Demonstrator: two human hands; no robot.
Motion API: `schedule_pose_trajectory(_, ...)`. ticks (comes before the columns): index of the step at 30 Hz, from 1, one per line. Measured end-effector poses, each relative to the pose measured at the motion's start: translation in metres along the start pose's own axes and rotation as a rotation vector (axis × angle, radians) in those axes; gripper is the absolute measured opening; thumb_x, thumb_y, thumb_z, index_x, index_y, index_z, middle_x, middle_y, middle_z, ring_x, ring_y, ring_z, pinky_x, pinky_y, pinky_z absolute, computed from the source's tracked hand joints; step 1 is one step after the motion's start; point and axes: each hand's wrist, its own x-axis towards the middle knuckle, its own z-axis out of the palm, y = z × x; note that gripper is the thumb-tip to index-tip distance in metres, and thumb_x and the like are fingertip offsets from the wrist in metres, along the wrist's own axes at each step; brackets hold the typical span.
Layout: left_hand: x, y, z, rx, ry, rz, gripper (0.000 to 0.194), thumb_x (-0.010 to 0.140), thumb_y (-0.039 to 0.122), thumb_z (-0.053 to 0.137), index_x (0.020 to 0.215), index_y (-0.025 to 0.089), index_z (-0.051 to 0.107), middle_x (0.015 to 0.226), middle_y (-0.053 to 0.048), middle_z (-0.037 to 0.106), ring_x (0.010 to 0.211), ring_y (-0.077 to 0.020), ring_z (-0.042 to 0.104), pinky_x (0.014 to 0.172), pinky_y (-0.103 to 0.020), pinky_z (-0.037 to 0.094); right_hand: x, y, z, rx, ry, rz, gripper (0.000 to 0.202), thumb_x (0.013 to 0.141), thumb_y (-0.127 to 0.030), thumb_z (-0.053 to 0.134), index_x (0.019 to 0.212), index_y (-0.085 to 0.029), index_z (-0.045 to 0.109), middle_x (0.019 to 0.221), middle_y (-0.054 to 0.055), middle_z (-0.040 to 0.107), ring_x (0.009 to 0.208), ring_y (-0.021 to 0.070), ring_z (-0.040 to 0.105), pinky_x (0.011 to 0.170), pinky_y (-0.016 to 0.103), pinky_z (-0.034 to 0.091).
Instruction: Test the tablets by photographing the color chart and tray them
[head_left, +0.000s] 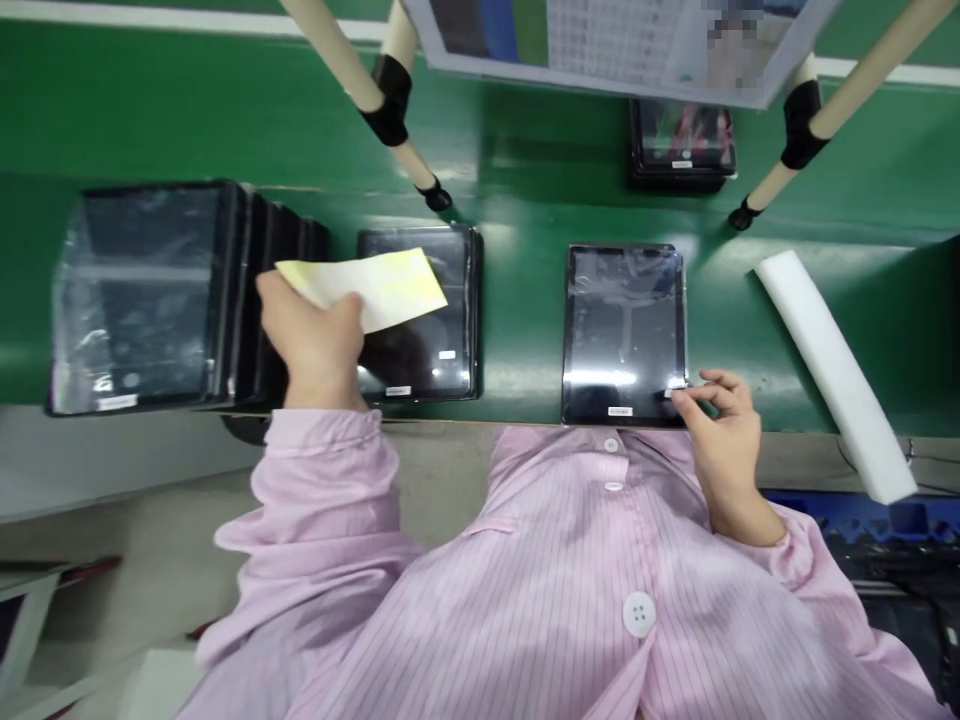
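Observation:
My left hand (315, 335) grips a yellow-edged label sheet (390, 290), which juts out over a black tablet (420, 370) with small white labels on its front. In front of my body a second tablet (626, 310) lies flat, screen up, with a white label along its near edge. At that tablet's near right corner, my right hand (726, 425) pinches a small white label (671, 392) between thumb and forefinger. Its other fingers are curled loosely. Whether the small label touches the screen, I cannot tell.
Tall stacks of film-wrapped tablets (150, 290) stand at the left. Another stack (681, 145) sits at the back. A long white foam strip (836, 375) overhangs the near edge of the green table (517, 340) on the right. Pole legs (416, 165) hold a printed board (622, 45) above.

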Motion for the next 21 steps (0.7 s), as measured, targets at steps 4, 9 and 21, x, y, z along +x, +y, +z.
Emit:
schedule_pose_trajectory(4, -0.027, 0.02, -0.009, 0.166, 0.123, 0.007, 0.099, 0.08, 0.031, 0.074, 0.163, 0.019, 0.021, 0.173, -0.01, 0.029, 0.158, -0.038, 0.025, 0.133, -0.055, 0.004, -0.012, 0.007, 0.014, -0.039, 0.032, 0.01, 0.023, 0.077, -0.045, 0.08, 0.076, -0.021, 0.078, 0.114, 0.009, 0.065, 0.114, 0.0264, 0.061, 0.106, 0.049, 0.046)
schedule_pose_trajectory(9, -0.07, 0.062, 0.0, 0.005, 0.237, 0.466, 0.097, 0.075, 0.033, 0.071, 0.158, -0.001, 0.033, 0.153, -0.025, 0.043, 0.145, -0.0368, 0.038, 0.126, -0.052, 0.024, -0.007, 0.018, 0.021, -0.213, 0.03, -0.143, 0.022, 0.082, -0.041, 0.077, 0.074, -0.02, 0.074, 0.111, 0.011, 0.064, 0.109, 0.0283, 0.06, 0.103, 0.055, 0.045)
schedule_pose_trajectory(21, -0.067, 0.188, 0.103, -0.316, -0.384, 0.752, 0.031, 0.088, 0.021, 0.068, 0.118, 0.03, 0.068, 0.132, -0.009, 0.06, 0.137, -0.0322, 0.051, 0.124, -0.051, 0.034, 0.023, 0.042, -0.01, -0.128, -0.151, -0.017, 0.044, 0.079, -0.048, 0.073, 0.106, -0.023, 0.048, 0.101, 0.006, 0.057, 0.089, 0.0219, 0.06, 0.084, 0.045, 0.055)
